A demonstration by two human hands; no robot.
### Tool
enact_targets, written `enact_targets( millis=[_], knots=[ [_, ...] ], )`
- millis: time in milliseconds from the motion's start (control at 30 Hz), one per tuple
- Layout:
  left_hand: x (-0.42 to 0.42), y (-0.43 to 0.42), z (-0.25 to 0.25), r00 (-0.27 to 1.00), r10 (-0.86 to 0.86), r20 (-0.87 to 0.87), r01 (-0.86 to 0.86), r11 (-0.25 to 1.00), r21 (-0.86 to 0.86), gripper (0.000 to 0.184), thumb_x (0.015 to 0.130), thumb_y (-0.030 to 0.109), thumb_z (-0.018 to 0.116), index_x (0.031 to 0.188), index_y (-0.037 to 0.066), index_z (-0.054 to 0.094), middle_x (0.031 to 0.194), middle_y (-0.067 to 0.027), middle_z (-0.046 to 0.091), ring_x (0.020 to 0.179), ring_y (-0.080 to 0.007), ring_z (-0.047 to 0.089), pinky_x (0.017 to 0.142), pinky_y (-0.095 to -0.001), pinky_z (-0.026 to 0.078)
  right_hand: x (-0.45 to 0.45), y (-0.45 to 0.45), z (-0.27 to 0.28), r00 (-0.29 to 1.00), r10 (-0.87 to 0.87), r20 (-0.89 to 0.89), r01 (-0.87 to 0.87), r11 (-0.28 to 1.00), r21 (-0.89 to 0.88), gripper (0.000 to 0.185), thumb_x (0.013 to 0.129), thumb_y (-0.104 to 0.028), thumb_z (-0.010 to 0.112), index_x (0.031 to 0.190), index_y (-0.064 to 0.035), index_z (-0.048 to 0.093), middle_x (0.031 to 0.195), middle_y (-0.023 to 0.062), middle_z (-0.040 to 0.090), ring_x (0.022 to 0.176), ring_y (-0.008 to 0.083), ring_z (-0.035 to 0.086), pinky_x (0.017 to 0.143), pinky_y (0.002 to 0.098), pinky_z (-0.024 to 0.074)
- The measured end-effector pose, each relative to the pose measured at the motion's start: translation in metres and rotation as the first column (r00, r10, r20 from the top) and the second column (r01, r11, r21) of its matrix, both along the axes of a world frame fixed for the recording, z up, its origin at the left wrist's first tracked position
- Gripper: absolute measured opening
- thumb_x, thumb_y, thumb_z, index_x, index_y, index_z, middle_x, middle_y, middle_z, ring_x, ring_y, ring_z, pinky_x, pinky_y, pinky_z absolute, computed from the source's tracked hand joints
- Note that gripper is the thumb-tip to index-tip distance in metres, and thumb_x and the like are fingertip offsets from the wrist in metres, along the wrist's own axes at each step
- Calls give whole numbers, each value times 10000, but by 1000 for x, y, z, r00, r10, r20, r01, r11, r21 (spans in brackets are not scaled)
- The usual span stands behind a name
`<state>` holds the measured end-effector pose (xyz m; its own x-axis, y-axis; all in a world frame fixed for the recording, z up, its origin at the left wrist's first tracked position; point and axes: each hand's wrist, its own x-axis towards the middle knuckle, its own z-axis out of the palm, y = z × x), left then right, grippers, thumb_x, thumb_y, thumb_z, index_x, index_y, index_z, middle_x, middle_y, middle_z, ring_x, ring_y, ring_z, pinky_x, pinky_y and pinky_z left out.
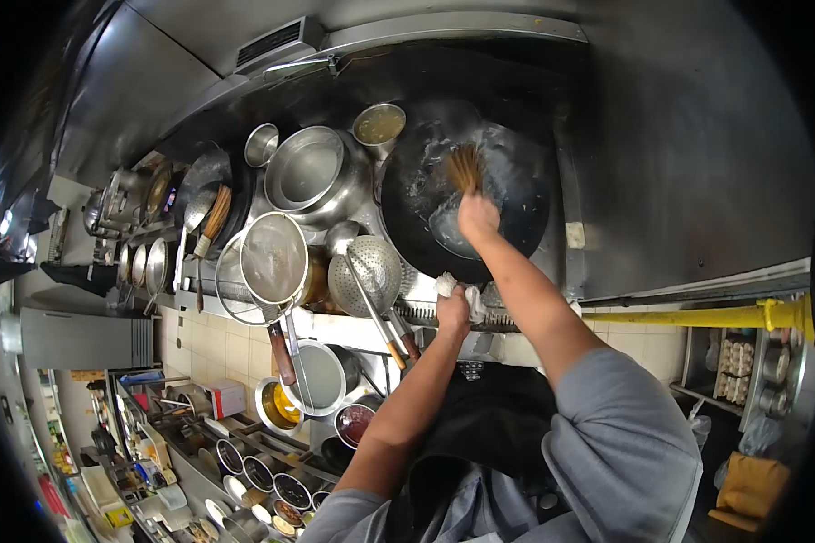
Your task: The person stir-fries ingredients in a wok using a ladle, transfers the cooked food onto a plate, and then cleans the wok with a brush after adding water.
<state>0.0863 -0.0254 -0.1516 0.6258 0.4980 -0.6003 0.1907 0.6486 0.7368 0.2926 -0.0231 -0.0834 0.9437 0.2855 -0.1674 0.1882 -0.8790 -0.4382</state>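
Observation:
A large dark wok point(525, 208) sits on the range in front of me, with water point(453, 229) pooled in its bottom. My right hand point(477, 215) is closed around a bamboo wok brush point(466, 166), whose splayed bristles point away from me over the wet inside of the wok. At the near rim, my left hand point(454, 308) grips a crumpled white cloth point(445, 284); whether it also grips a wok handle is hidden. A perforated ladle point(365, 274) and a ladle point(342, 237) lie left of the wok.
Left of the wok stand a steel pot point(308, 172), a container of cloudy liquid point(379, 123) and a fine-mesh strainer point(274, 258). A second brush point(214, 220) lies farther left. A yellow pipe point(697, 316) runs along the right. Several seasoning containers point(292, 490) stand at lower left.

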Motion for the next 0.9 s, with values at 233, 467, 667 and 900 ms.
enact_targets(
  millis=[233, 467, 667, 900],
  knots=[
    [-4, 11, 18, 987, -146, -66, 142, 988, -68, 273, 899, 149, 545, 1057, -67, 601, 937, -124, 654, 829, -232, 638, 735, -376, 528, -46, 46, 48, 935, 221, -277, -159, 961, 228, 534, 832, -269, 627, 1286, 1, 552, 921, 221, 697, 749, 360, 696, 780, 455, 561],
    [-7, 33, 23, 956, -293, -27, 270, 909, -319, 281, 894, 185, 574, 1067, -34, 606, 928, -110, 662, 804, -238, 659, 688, -407, 534, -55, -130, 138, 942, 261, -211, -336, 749, -572, 302, 847, -248, 578, 1113, -165, 696, 1113, 149, 683, 1049, 333, 656, 887, 467, 527],
    [4, 37, 30, 952, -307, -1, 272, 847, -457, 190, 934, 180, 514, 1035, 46, 604, 905, -73, 663, 791, -233, 665, 694, -424, 552, 39, -129, 160, 889, 330, 317, -70, 783, -619, 419, 879, -124, 532, 1283, -222, 585, 1022, 161, 674, 923, 327, 687, 753, 416, 567],
    [19, 34, -8, 969, -239, -62, 206, 922, -327, 215, 891, 124, 561, 1023, -41, 602, 904, -110, 657, 774, -242, 663, 670, -421, 538, -59, -139, 170, 813, 548, -198, -536, 569, -624, 280, 885, -201, 545, 1102, -107, 696, 1102, 165, 691, 989, 320, 685, 831, 424, 557]
  ],
)
